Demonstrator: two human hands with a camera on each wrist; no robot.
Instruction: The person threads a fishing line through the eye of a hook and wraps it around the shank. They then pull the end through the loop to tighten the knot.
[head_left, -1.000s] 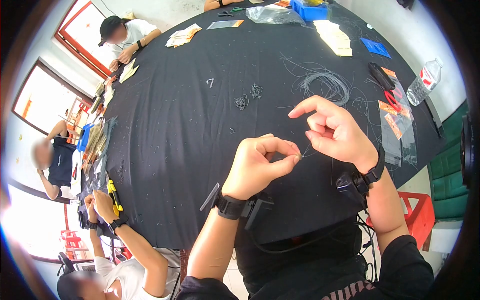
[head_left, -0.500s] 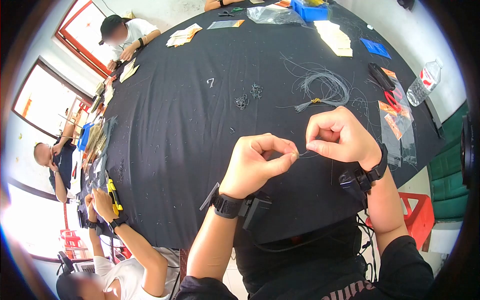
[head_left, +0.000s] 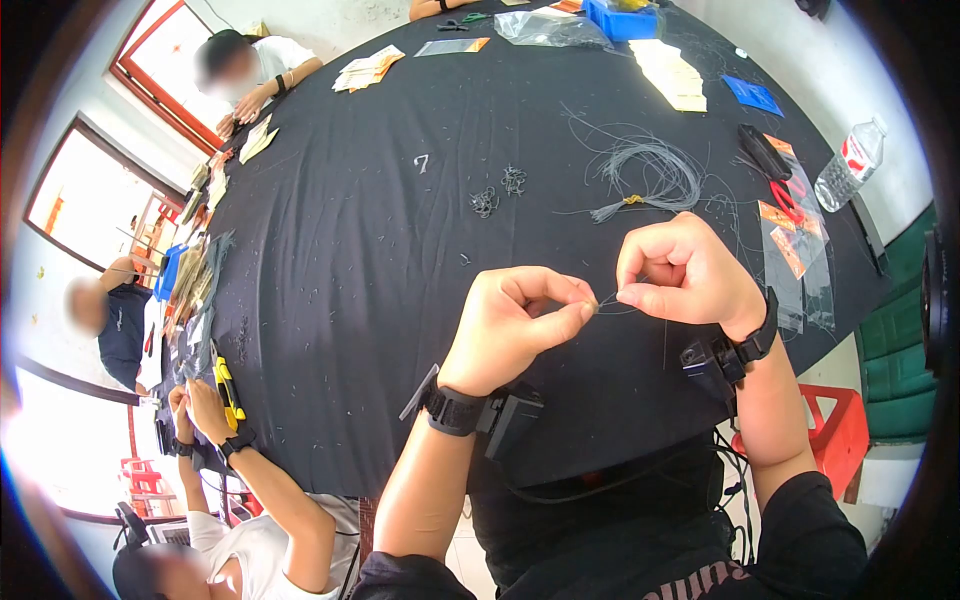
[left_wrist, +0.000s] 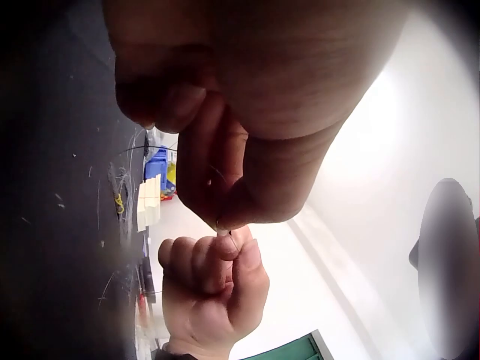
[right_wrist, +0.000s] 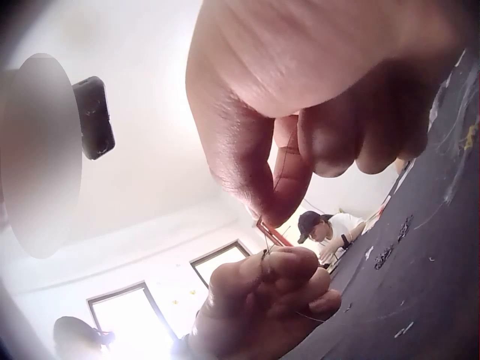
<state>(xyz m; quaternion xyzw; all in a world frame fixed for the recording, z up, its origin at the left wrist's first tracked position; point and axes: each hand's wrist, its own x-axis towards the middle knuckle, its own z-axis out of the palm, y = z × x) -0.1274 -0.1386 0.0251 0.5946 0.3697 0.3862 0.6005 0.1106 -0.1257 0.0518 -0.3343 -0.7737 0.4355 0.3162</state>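
Over the black cloth, the left hand (head_left: 520, 325) pinches a tiny item and thin line between thumb and forefinger; the item is too small to make out. Just to its right, the right hand (head_left: 690, 270) pinches the thin line (head_left: 622, 311) between thumb and forefinger. A short stretch of line spans the small gap between the hands. In the left wrist view the left hand's fingertips (left_wrist: 229, 219) are close to the right hand (left_wrist: 214, 289). The right wrist view has line running from the right hand (right_wrist: 277, 150) down to the left hand (right_wrist: 262, 296).
A coil of grey line (head_left: 655, 175) tied in yellow lies beyond the right hand. Two small dark piles of hooks (head_left: 484, 203) sit mid-cloth. At the right are red-handled scissors (head_left: 785, 200), plastic packets and a bottle (head_left: 848, 165). Other people sit around the table's left side.
The right hand has come down and left, closing thumb and forefinger on the line, uncovering the coil's yellow tie. The left hand has barely moved.
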